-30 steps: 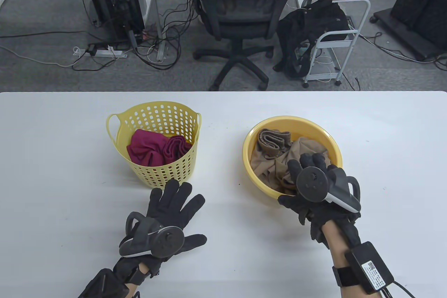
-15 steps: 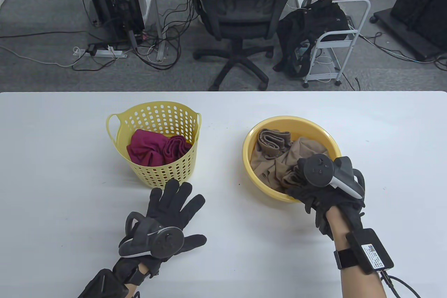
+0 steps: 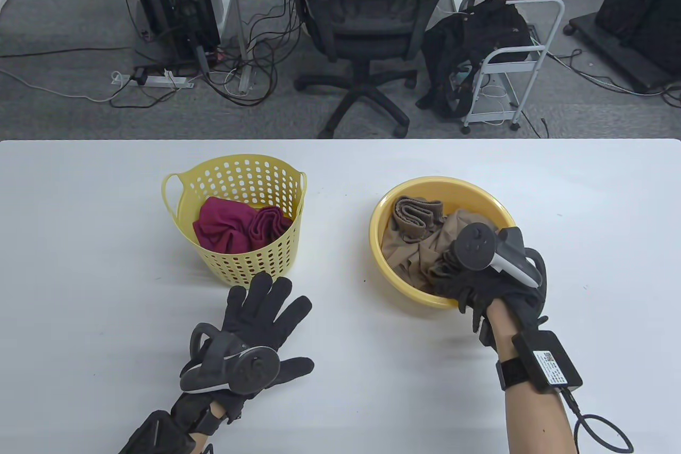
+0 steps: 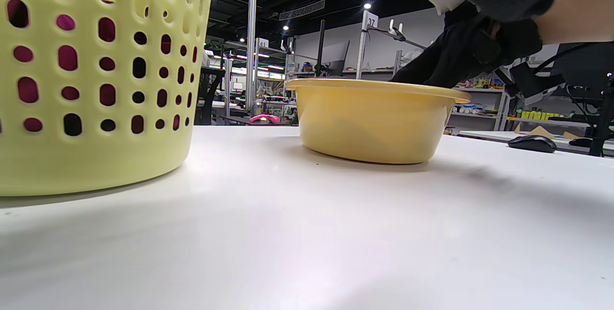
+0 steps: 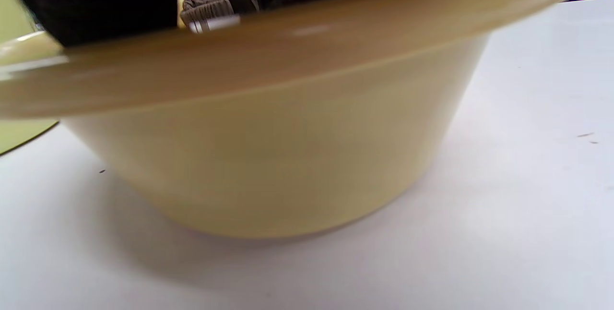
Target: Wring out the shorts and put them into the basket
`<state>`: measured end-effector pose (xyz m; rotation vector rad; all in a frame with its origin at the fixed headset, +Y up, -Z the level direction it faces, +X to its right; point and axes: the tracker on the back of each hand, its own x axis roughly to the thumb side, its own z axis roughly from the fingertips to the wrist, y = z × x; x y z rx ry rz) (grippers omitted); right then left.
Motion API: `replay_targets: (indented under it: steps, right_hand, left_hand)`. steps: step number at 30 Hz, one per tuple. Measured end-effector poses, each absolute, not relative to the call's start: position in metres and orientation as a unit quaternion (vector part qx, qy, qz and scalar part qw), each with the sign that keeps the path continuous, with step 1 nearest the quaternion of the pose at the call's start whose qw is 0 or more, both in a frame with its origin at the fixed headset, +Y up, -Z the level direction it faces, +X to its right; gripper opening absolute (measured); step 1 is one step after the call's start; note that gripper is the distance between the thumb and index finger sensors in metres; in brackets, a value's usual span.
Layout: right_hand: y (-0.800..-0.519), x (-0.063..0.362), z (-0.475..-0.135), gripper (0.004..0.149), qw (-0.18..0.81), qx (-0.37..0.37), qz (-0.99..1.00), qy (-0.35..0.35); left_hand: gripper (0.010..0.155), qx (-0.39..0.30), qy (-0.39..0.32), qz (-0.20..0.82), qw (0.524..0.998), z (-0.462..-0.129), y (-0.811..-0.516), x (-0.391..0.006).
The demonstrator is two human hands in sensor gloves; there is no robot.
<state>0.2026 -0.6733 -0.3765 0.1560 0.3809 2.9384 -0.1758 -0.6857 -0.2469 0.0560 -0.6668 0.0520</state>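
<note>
Crumpled brown shorts (image 3: 415, 254) lie in a yellow basin (image 3: 381, 262) on the right of the table, their ribbed waistband (image 3: 416, 212) at the back. My right hand (image 3: 449, 262) reaches over the near rim with its fingers down in the cloth. The tracker and the rim hide the fingertips, so no grip shows. In the left wrist view the right hand (image 4: 431, 63) slants down behind the basin (image 4: 374, 127). My left hand (image 3: 266, 305) lies flat and spread on the table, just in front of the yellow perforated basket (image 3: 239, 262).
The basket holds maroon cloth (image 3: 229, 225). Bare white table lies between basket and basin and along the near edge. Beyond the far table edge stand an office chair (image 3: 367, 7) and a white cart (image 3: 505, 76).
My right hand has moved forward and tipped down over the basin rim, its fingers sinking into the brown shorts. The left hand has stayed still.
</note>
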Motion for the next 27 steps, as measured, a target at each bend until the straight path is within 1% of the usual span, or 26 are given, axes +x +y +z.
replay_targets:
  steps: [4,9,11,13,14,20,24,27]
  right_hand:
    - [-0.679,0.202,-0.383,0.091,0.068,0.049,0.988,0.133]
    - [-0.682,0.201,-0.387,0.083,0.05,0.044,0.99,0.122]
    - [-0.682,0.2,-0.386,0.079,0.046,0.038,0.993,0.101]
    - [-0.679,0.2,-0.385,0.073,0.033,0.036,0.997,0.052]
    - [-0.678,0.2,-0.384,0.071,0.03,0.036,0.998,0.041]
    - [-0.666,0.203,-0.374,0.065,0.043,0.034,0.998,-0.015]
    - [-0.652,0.208,-0.364,0.062,0.077,0.035,0.994,-0.062]
    - [-0.638,0.212,-0.356,0.06,0.121,0.03,0.987,-0.103]
  left_hand:
    - [0.093,0.027,-0.329,0.024,0.944,-0.247,-0.686,-0.176]
    - [0.093,0.028,-0.328,0.024,0.944,-0.247,-0.685,-0.176]
    - [0.094,0.028,-0.327,0.025,0.944,-0.247,-0.685,-0.176]
    - [0.094,0.029,-0.326,0.026,0.945,-0.247,-0.685,-0.177]
    - [0.094,0.028,-0.325,0.027,0.945,-0.247,-0.685,-0.177]
    - [0.094,0.029,-0.322,0.03,0.946,-0.248,-0.685,-0.179]
    - [0.093,0.027,-0.323,0.028,0.946,-0.248,-0.685,-0.178]
    - [0.094,0.028,-0.324,0.029,0.945,-0.247,-0.685,-0.178]
